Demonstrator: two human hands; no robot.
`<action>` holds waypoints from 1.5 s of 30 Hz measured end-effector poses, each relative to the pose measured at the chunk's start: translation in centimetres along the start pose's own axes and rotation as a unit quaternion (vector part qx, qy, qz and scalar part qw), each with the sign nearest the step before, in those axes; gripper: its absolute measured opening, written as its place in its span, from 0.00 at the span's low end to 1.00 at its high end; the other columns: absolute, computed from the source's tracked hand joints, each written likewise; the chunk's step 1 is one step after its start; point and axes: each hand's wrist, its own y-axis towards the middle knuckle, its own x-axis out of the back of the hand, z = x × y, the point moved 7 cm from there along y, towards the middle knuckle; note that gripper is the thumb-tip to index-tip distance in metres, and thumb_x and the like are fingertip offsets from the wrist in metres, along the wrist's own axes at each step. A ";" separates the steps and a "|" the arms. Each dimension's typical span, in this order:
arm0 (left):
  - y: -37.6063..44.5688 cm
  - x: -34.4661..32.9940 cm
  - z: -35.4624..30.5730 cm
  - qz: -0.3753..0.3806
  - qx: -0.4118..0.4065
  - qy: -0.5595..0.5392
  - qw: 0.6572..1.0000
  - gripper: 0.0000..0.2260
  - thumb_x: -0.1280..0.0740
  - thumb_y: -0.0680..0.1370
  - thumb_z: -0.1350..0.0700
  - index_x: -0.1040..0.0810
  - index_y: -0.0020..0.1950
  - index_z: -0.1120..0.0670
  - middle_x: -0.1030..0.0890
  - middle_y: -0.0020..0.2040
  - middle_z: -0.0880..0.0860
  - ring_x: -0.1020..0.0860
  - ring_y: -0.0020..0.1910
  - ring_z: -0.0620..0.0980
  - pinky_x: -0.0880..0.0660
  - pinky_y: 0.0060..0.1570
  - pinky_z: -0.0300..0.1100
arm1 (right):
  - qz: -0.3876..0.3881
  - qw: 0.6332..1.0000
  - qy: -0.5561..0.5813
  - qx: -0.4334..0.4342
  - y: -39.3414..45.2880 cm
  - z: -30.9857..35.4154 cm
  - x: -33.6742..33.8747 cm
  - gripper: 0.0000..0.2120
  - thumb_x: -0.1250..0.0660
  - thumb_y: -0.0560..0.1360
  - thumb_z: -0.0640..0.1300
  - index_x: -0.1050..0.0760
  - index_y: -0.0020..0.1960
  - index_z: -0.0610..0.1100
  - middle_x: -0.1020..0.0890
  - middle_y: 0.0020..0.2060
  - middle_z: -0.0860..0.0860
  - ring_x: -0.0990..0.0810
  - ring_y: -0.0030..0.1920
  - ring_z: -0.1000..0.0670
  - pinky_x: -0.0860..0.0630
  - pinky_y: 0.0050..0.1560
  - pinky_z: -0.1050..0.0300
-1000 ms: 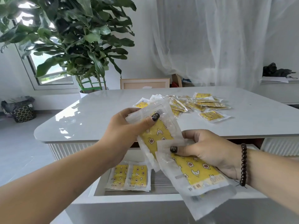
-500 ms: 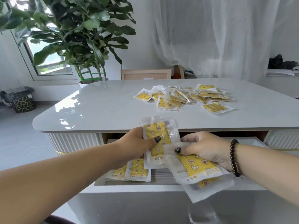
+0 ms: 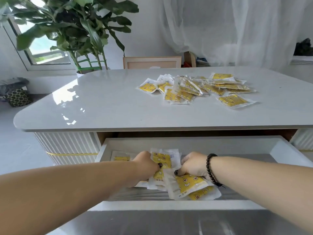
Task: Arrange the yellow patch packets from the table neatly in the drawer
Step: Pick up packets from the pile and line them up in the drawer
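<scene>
Both hands reach down into the open white drawer [image 3: 288, 151] under the tabletop. My left hand [image 3: 146, 164] pinches a yellow patch packet [image 3: 163, 159] with thumb on its face. My right hand [image 3: 193, 164], with a dark bead bracelet at the wrist, grips a small stack of yellow packets [image 3: 188, 184] that fans out toward the drawer's front. Another packet [image 3: 121, 156] lies at the drawer's left end, partly hidden by my left arm. A loose pile of several yellow packets [image 3: 198, 89] remains on the white table [image 3: 101, 106].
A large potted plant [image 3: 76, 31] stands behind the table's far left corner. A wooden chair back [image 3: 152, 62] sits at the far edge, with white curtains behind. A dark patterned basket [image 3: 18, 99] is on the floor at left.
Both hands dropped from in front of the table edge down into the drawer, carrying their packets. The view tilted down with them.
</scene>
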 end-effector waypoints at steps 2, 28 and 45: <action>1.1 -0.1 0.0 -0.011 -0.010 0.063 0.998 0.03 0.37 0.78 0.60 0.27 0.45 0.58 0.22 0.39 0.53 0.26 0.34 0.48 0.24 0.38 0.36 | 0.002 1.000 -0.027 -0.008 1.5 -0.7 -0.7 0.16 0.26 0.70 0.44 0.21 0.55 0.40 0.16 0.49 0.45 0.16 0.50 0.46 0.20 0.54 0.51; 1.3 0.8 -3.2 -0.069 -0.117 0.144 0.980 0.16 0.36 0.79 0.45 0.29 0.61 0.53 0.22 0.43 0.49 0.25 0.34 0.46 0.29 0.26 0.35 | -0.131 0.988 0.044 0.072 4.2 -1.1 3.5 0.15 0.31 0.73 0.41 0.24 0.58 0.43 0.20 0.41 0.48 0.26 0.29 0.51 0.33 0.23 0.66; -1.6 -4.4 -3.0 0.109 -0.037 -0.213 0.970 0.11 0.41 0.82 0.54 0.23 0.56 0.60 0.15 0.41 0.54 0.17 0.33 0.48 0.21 0.31 0.37 | -0.023 0.937 0.346 0.040 2.0 -2.9 2.0 0.11 0.31 0.73 0.32 0.25 0.54 0.38 0.17 0.50 0.42 0.18 0.51 0.46 0.22 0.54 0.48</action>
